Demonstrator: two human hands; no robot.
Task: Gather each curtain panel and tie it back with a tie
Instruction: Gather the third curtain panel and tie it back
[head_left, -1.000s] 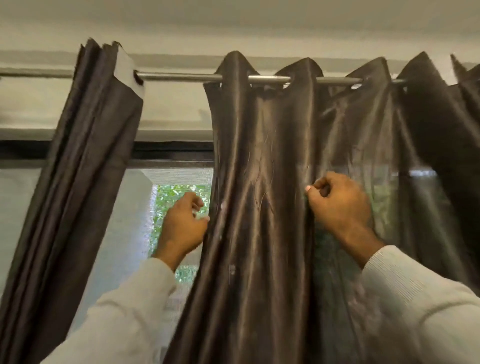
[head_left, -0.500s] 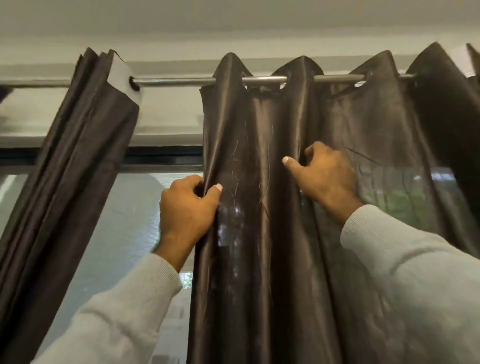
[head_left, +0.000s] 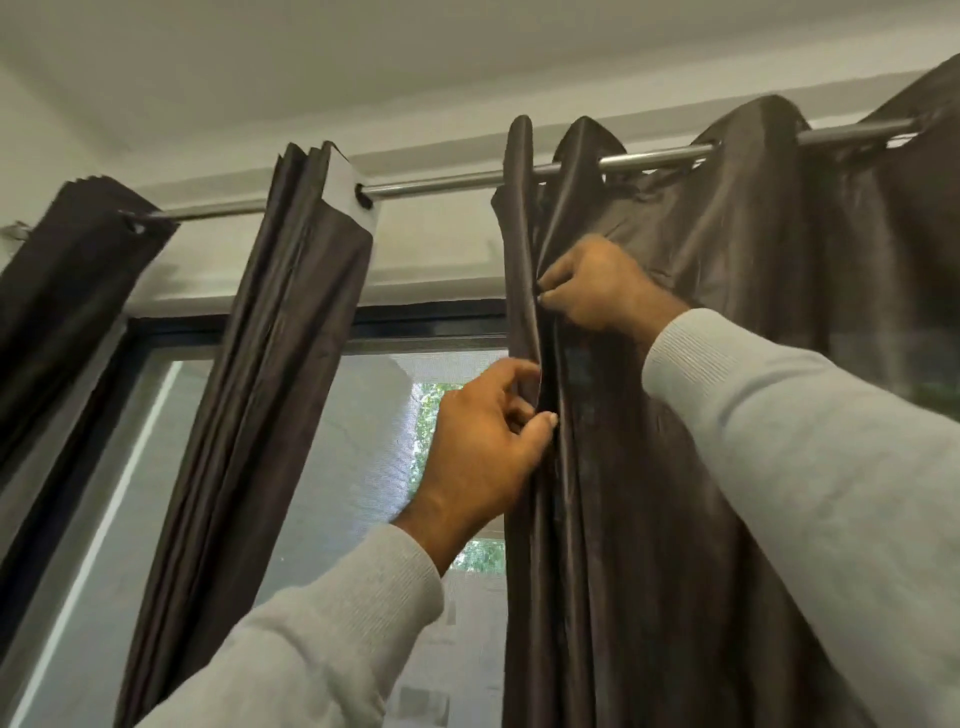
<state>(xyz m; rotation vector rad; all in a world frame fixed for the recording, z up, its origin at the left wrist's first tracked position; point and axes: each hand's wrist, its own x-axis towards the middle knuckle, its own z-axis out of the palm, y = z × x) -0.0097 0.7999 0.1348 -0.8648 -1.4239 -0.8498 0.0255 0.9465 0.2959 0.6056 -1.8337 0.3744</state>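
Head view, the only one. I note three dark brown satin panels on one metal rod (head_left: 441, 182). The two at left (head_left: 67, 291) and centre (head_left: 275, 364) already hang bunched; no tie is visible on either. The right panel (head_left: 727, 364) is only partly gathered. My left hand (head_left: 483, 452) has its grip closed, thumb against fingers, on the leading folds near the panel's left edge. My right hand (head_left: 597, 296), higher up, is pinched shut on the next pleat just below the rod. Judgement: the cloth is light, soft and slippery, so folds will slide apart. Best held by whole stacked pleats, not single layers. No tie is in view.
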